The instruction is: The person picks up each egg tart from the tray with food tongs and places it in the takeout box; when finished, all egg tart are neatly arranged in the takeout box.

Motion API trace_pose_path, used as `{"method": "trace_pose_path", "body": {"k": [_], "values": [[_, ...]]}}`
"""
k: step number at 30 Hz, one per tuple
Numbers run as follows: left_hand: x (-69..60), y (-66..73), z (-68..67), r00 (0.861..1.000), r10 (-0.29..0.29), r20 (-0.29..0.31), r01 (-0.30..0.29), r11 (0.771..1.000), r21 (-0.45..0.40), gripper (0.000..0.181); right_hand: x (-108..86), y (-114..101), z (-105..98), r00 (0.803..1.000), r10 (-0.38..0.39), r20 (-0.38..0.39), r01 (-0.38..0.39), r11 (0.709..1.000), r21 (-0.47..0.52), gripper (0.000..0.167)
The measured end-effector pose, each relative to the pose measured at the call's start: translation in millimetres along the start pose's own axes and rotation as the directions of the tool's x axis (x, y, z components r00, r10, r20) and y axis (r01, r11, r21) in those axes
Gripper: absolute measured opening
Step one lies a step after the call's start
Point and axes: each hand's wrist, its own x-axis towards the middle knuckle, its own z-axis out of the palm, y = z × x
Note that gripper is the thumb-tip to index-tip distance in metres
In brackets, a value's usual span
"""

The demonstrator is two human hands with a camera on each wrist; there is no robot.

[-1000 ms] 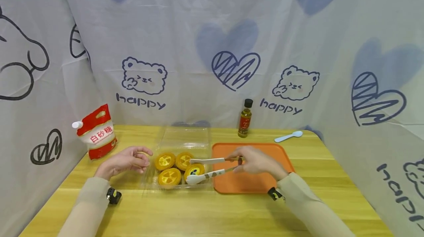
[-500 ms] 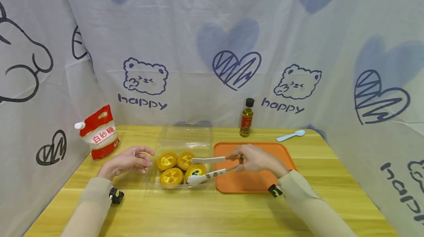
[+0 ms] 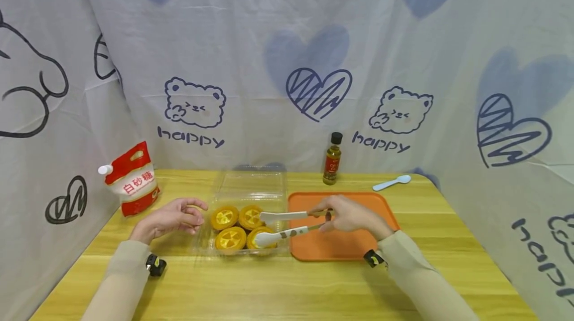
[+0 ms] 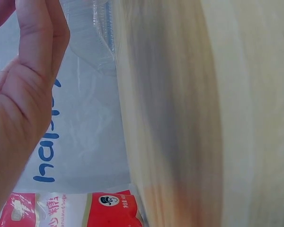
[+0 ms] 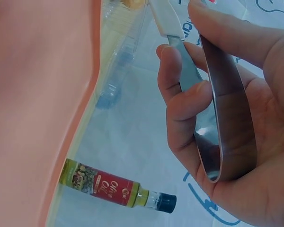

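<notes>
In the head view, the right hand [image 3: 352, 216] grips a pair of tongs [image 3: 287, 216] with white tips, its fingers and thumb curled round the metal handle [image 5: 234, 127] in the right wrist view. The tongs' arms are spread, with one tip over the front-right egg tart [image 3: 252, 237] and the other by the back-right tart [image 3: 249, 217]. Several tarts sit in an open clear plastic box [image 3: 251, 186]. The left hand [image 3: 172, 219] hovers just left of the box, fingers loosely bent, holding nothing; the left wrist view shows the same hand [image 4: 26, 90] in part.
An orange tray [image 3: 309, 248] lies right of the box, under the right hand. Behind the tray stand an oil bottle [image 3: 331, 165] and, farther right, a light blue spoon [image 3: 391, 183]. A red and white sugar bag [image 3: 136, 181] is at the back left, near the printed curtain.
The front tong tip has shifted slightly over the front-right tart and covers its dark-spotted centre, visible before. The left hand has hardly moved.
</notes>
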Motion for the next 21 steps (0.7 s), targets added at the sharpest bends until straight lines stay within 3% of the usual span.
{"method": "trace_pose_path", "body": {"k": [6, 12, 21], "values": [[-2.0, 0.8, -0.3, 1.000, -0.001, -0.001, 0.001, 1.000, 0.015, 0.049, -1.4, 4, 1, 1.000, -0.009, -0.018, 0.009, 1.000, -0.022, 0.041], [-1.1, 0.5, -0.8, 1.000, -0.001, -0.002, 0.001, 1.000, 0.020, 0.050, -4.4, 12, 4, 0.998, -0.038, -0.039, 0.039, 0.999, 0.025, 0.040], [-0.9, -0.5, -2.8, 1.000, -0.003, 0.015, 0.003, 1.000, 0.007, 0.049, -12.6, 27, 12, 0.990, 0.022, -0.143, -0.018, 0.999, 0.032, 0.040]]}}
